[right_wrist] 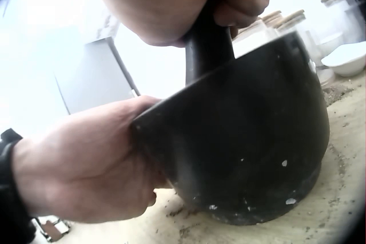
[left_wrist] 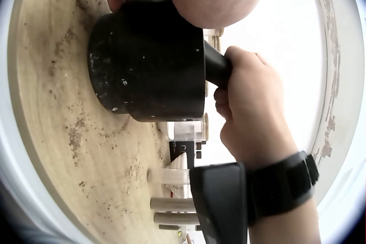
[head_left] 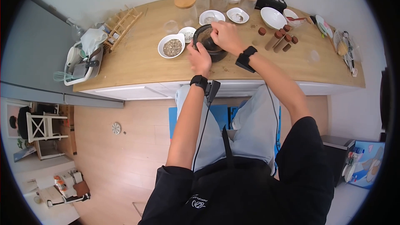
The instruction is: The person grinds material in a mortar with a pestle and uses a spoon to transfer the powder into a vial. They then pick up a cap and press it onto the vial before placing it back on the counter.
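A black mortar [left_wrist: 154, 66], scuffed with pale chips, stands on the wooden counter. My left hand [head_left: 200, 59] holds it by its left side, thumb up at the rim; part of that hand is hidden behind the wall in the right wrist view. My right hand [head_left: 227, 37] grips the upper end of a black pestle [right_wrist: 207, 49], whose lower end is down inside the mortar. Brown ground material [head_left: 203, 36] shows inside, past the rim. Just left of the mortar sits a white spouted bowl [head_left: 161, 51] of coarse brownish bits, and a smaller bowl [head_left: 192, 30] of pale flakes.
Wood-lidded glass jars [head_left: 185, 2] stand behind, near two white dishes. To the right are brown-capped tubes [head_left: 273, 41], a larger white bowl [head_left: 273, 18] and a wire rack [head_left: 342, 41]. A utensil tray [head_left: 88, 71] and wooden rack [head_left: 125, 23] stand left. Crumbs [left_wrist: 77, 135] dot the counter.
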Tool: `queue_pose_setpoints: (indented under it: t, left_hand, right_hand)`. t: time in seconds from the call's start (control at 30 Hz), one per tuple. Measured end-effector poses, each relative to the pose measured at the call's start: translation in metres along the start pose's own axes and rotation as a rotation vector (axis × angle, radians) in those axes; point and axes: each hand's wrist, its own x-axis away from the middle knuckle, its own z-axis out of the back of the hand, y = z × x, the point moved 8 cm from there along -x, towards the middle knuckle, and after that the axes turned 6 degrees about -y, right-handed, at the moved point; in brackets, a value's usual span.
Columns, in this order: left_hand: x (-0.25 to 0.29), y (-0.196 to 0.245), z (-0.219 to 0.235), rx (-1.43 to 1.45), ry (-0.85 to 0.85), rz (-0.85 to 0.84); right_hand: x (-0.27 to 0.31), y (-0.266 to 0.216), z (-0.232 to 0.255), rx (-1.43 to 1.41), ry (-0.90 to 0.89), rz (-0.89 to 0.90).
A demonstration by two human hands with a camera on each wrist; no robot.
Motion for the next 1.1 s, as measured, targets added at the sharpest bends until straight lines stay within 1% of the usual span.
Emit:
queue_pose_setpoints:
  t: [0.03, 0.1, 0.13, 0.23, 0.27, 0.3, 0.37, 0.4, 0.43, 0.5, 0.53, 0.57, 0.63, 0.67, 0.7, 0.77, 0.8, 0.83, 0.9, 1.0, 1.03, 1.07, 1.1]
  left_hand:
    - [0.001, 0.003, 0.001, -0.011, -0.018, 0.035]
    - [-0.005, -0.004, 0.001, -0.029, 0.023, 0.027]
    - [-0.003, -0.004, 0.001, -0.016, 0.006, 0.024]
    - [-0.004, -0.003, -0.001, -0.015, -0.002, 0.034]
    - [-0.005, 0.000, -0.001, 0.037, -0.004, -0.019]
    - [-0.002, 0.000, -0.001, 0.089, -0.010, -0.066]
    - [-0.003, 0.001, -0.002, 0.078, -0.003, -0.041]
    - [-0.001, -0.001, -0.001, 0.057, 0.001, -0.017]
    - [-0.004, -0.003, -0.002, 0.060, -0.006, -0.023]
    - [-0.012, -0.009, -0.009, 0.169, -0.060, -0.080]
    - [-0.013, -0.006, -0.009, 0.171, -0.060, -0.082]
    - [-0.014, -0.005, -0.008, 0.152, -0.055, -0.070]
    - [-0.010, -0.012, -0.006, 0.104, -0.049, -0.030]
    - [-0.009, -0.011, -0.006, 0.103, -0.050, -0.029]
    - [-0.009, -0.009, -0.007, 0.123, -0.063, -0.028]
    - [-0.010, -0.005, -0.005, 0.135, -0.074, -0.036]
    - [-0.010, -0.005, -0.005, 0.113, -0.053, -0.012]
    - [-0.008, -0.010, -0.005, 0.088, -0.036, 0.016]
    - [-0.012, -0.012, -0.004, 0.112, -0.037, -0.003]
    - [-0.007, -0.013, -0.004, 0.162, -0.043, -0.023]
    - [-0.012, -0.011, -0.005, 0.179, -0.049, -0.040]
    - [-0.015, -0.011, -0.007, 0.183, -0.054, -0.045]
    - [-0.017, -0.013, -0.007, 0.180, -0.049, -0.057]
  right_hand:
    - [0.000, 0.004, 0.003, -0.002, -0.004, 0.010]
    - [-0.005, 0.016, 0.007, 0.095, -0.004, -0.022]
    - [-0.006, 0.014, 0.003, 0.094, -0.010, -0.018]
    - [-0.011, 0.010, 0.007, 0.029, 0.150, -0.053]
    - [-0.006, 0.005, 0.002, -0.048, 0.119, -0.035]
    - [-0.002, 0.007, 0.005, -0.049, 0.113, -0.040]
    - [-0.001, 0.024, 0.001, -0.106, -0.115, -0.052]
    - [-0.008, 0.040, 0.001, -0.048, -0.130, -0.112]
    - [-0.008, 0.040, 0.002, -0.042, -0.124, -0.116]
    - [-0.011, 0.025, 0.023, -0.050, 0.198, -0.078]
    - [-0.005, 0.013, 0.019, -0.091, 0.241, -0.079]
    - [-0.003, 0.011, 0.020, -0.092, 0.242, -0.079]
    - [0.006, 0.008, 0.010, -0.130, 0.095, -0.053]
    - [0.002, 0.025, 0.005, -0.125, -0.047, -0.121]
    - [-0.005, 0.034, 0.006, -0.123, -0.047, -0.124]
    - [-0.018, 0.029, 0.023, 0.060, 0.103, -0.053]
    - [-0.016, 0.019, 0.021, 0.013, 0.194, -0.014]
    - [-0.010, 0.015, 0.021, 0.013, 0.193, -0.015]
    - [-0.007, 0.004, 0.004, -0.116, -0.012, 0.044]
    - [-0.014, 0.019, 0.009, -0.062, 0.016, 0.025]
    - [-0.019, 0.021, 0.015, -0.030, 0.041, 0.019]
    - [-0.015, 0.018, 0.016, -0.028, 0.129, -0.035]
    - [-0.013, 0.016, 0.015, -0.023, 0.130, -0.035]
